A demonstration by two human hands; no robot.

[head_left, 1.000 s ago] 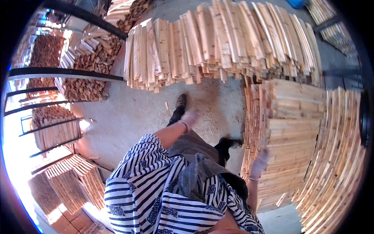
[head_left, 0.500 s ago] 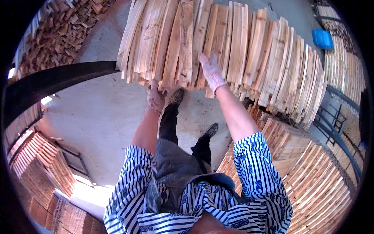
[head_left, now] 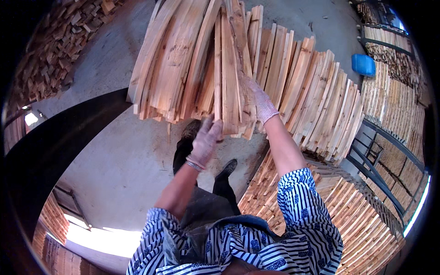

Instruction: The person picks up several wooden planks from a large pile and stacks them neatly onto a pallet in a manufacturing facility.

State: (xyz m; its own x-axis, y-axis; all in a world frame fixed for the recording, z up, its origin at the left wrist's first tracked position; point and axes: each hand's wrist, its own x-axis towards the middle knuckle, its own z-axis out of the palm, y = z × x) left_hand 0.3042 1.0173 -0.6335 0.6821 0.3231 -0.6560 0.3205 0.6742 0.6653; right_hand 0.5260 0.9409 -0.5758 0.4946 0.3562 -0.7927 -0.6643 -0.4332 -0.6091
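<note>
On slat pile (head_left: 172,68): left hand (head_left: 206,140), fingers curled, grips ends of few slats (head_left: 228,78), right hand (head_left: 263,104) alongside, finger closure unclear; rest appear ungathered.

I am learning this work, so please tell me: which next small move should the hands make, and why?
Perhaps a gentle inward press, to square up this bunch of wooden slats: the gloved left hand is at their near ends, the gloved right hand lies against their right side, and one slat slants across others.
</note>
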